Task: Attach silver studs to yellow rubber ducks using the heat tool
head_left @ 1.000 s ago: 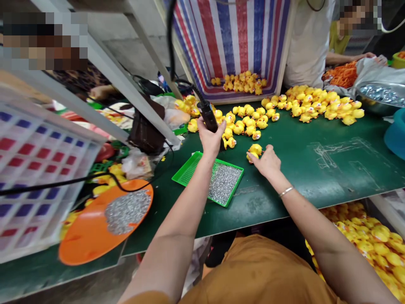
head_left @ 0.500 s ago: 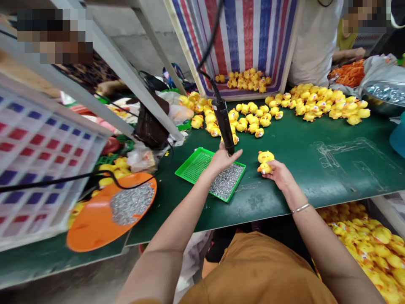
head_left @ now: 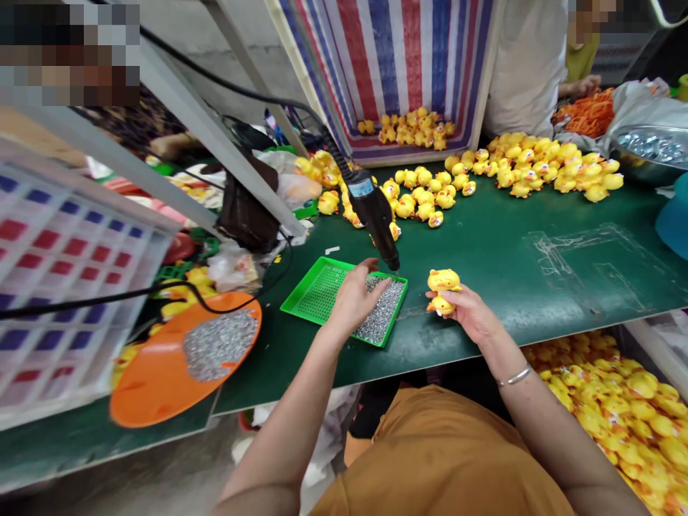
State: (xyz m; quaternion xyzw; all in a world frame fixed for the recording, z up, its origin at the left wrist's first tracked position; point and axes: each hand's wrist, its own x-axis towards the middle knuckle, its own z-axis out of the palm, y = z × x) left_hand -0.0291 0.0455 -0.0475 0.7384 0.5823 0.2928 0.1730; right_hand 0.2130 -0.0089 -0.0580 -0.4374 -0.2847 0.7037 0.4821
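Observation:
My right hand (head_left: 469,309) is closed around a yellow toy duck (head_left: 443,290) above the green table. My left hand (head_left: 357,295) hovers over a shallow green tray (head_left: 309,294), fingers apart with nothing visible in them. Small silvery screws (head_left: 384,308) fill the right part of that tray; the perforated left part is bare. Just beyond my left fingers hangs a black electric screwdriver (head_left: 373,215), tip down and tilted, on its cable. My left hand does not appear to touch it.
Yellow ducks (head_left: 537,165) lie in heaps along the table's back. An orange dish (head_left: 155,387) of silvery pieces sits at left, near a slatted crate (head_left: 64,287). More ducks (head_left: 623,416) fill a container at lower right. Co-workers' hands (head_left: 585,86) show at the back.
My left hand has let go of the screwdriver and moved down and left over the tray. The screwdriver now hangs tilted. The duck in my right hand has shifted slightly nearer and left.

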